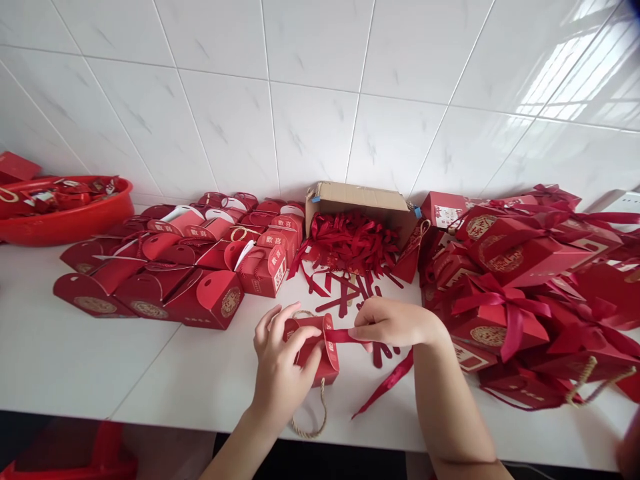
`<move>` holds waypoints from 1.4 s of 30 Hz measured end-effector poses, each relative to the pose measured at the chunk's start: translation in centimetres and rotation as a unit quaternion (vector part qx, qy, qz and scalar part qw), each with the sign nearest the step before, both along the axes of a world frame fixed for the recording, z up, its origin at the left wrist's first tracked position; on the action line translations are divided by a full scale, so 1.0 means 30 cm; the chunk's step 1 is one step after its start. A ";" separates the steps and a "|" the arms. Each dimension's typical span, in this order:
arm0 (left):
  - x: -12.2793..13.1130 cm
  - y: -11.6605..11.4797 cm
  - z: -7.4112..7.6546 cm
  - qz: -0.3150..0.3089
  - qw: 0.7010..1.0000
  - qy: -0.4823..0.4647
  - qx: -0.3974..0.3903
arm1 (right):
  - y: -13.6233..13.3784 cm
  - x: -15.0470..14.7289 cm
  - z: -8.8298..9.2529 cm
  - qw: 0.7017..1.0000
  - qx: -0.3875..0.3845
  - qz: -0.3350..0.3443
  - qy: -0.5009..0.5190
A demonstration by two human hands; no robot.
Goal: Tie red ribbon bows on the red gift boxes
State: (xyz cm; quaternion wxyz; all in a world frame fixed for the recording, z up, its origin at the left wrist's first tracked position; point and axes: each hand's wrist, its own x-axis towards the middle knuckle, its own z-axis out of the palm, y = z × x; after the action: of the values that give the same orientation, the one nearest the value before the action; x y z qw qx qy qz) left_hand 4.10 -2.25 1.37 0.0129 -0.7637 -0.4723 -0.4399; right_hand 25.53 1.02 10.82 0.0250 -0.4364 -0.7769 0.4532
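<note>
A small red gift box lies near the table's front edge, its twisted rope handle hanging toward me. My left hand rests over it, thumb and index finger gripping the top by the flap while the other fingers are raised. From that flap a dark red ribbon runs to the right. My right hand is closed on the ribbon's far part, pulled out roughly level. The ribbon's loose tail trails on the table below my right wrist.
Behind stands an open cardboard box of red ribbons, with dark red strips scattered before it. Rows of gift boxes fill the left. Ribbon-tied boxes are piled right. A red basin sits far left against the tiled wall.
</note>
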 end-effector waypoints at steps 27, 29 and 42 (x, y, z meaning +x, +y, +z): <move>0.042 -0.055 -0.048 0.097 0.994 0.021 0.052 | -0.008 -0.027 -0.069 0.997 0.029 0.004 -0.078; 0.035 -0.064 -0.052 0.114 0.992 0.021 0.047 | -0.005 -0.024 -0.061 0.996 0.034 0.022 -0.075; 0.070 -0.070 -0.004 0.113 0.986 0.093 0.081 | -0.009 0.015 -0.027 0.998 0.045 0.031 -0.035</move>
State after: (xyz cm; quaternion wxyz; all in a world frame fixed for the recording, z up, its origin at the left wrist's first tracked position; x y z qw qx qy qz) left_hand 6.20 -4.34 1.25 0.1681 -0.7397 -0.5151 -0.3990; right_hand 25.98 0.75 10.02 0.0035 -0.4263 -0.8101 0.4025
